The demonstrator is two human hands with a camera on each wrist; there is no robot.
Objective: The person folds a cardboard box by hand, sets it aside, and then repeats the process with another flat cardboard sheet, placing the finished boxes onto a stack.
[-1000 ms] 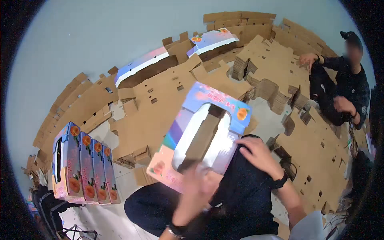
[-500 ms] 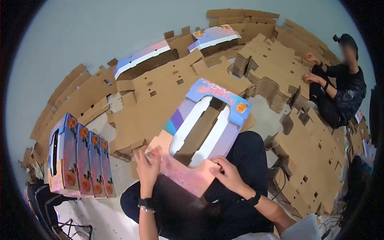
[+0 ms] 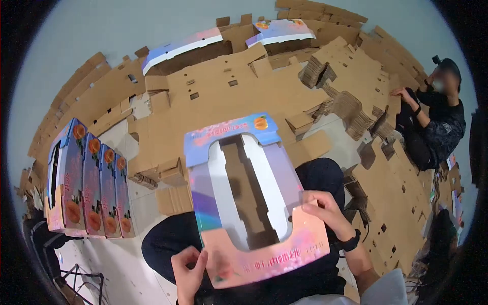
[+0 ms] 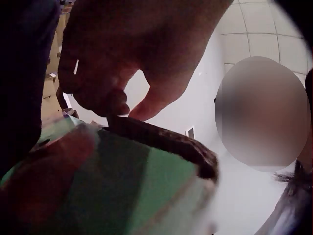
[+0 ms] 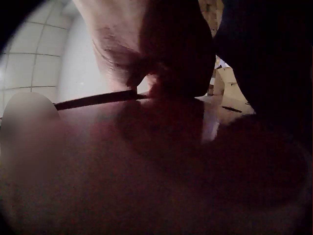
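Carton turned, left hand and right hand gripping it

A box-making workshop, apparently; cardboard stacks crowd the floor near a row of printed boxes.

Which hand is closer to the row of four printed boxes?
Left. The left hand holds the left edge of the carton, the side toward the boxes; the right hand grips its right edge, the side away from them.
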